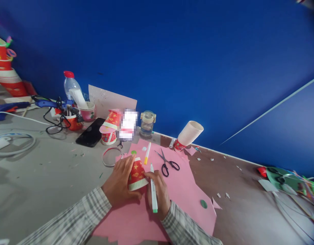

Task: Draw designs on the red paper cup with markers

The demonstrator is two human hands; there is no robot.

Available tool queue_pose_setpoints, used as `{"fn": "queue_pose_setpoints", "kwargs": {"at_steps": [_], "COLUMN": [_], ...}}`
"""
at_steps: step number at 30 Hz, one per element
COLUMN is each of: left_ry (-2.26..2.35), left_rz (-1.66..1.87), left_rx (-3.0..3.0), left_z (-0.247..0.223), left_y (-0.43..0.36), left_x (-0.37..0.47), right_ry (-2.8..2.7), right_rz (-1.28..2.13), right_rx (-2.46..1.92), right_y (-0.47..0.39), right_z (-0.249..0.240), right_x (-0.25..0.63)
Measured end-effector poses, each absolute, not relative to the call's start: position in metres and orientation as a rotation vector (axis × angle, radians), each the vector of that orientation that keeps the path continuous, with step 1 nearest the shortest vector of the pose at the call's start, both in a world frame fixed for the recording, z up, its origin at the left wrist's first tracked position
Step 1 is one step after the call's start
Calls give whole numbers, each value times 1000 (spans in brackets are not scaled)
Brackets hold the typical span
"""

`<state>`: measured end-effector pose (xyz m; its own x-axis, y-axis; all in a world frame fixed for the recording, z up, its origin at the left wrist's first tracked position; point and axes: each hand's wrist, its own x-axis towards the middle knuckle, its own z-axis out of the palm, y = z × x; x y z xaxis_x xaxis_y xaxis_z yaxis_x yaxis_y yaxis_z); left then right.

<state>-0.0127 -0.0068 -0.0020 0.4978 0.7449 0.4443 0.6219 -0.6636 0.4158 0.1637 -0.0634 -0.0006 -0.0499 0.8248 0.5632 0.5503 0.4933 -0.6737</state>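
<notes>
A red paper cup (137, 174) with gold stars and a pale green rim sits upside down over pink paper (187, 194). My left hand (121, 180) is wrapped round the cup's left side, thumb below the rim. My right hand (158, 192) holds a white marker (153, 190) with a green end towards me, its fingertips at the cup's right side. Just beyond lie black-handled scissors (166, 164) with parted blades and a white and yellow marker (147, 153). A dark green paper disc (203, 203) rests on the paper at the right.
Behind stand a glass jar (147, 124), stacked cups (188, 135) and a decorated cup figure (111, 124). A black phone (90, 132), tape ring (112, 156), bottle (71, 85) and cables are at the left. Paper scraps and a green tray (286, 178) are at the right, before a blue wall.
</notes>
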Motion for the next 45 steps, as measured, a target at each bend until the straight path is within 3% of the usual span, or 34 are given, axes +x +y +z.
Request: {"fn": "queue_pose_setpoints", "kwargs": {"at_steps": [28,45], "left_ry": [1151,1165], "left_rz": [999,884], "left_rx": [2615,2435], "left_z": [-3,-2], "left_y": [-5,-7], "left_x": [-13,-13], "right_ry": [-1720,-1639], "right_rz": [325,338], "right_rx": [-1185,-1235], "right_y": [-62,-58], "right_z": [-1,9], "right_x": [161,154]}}
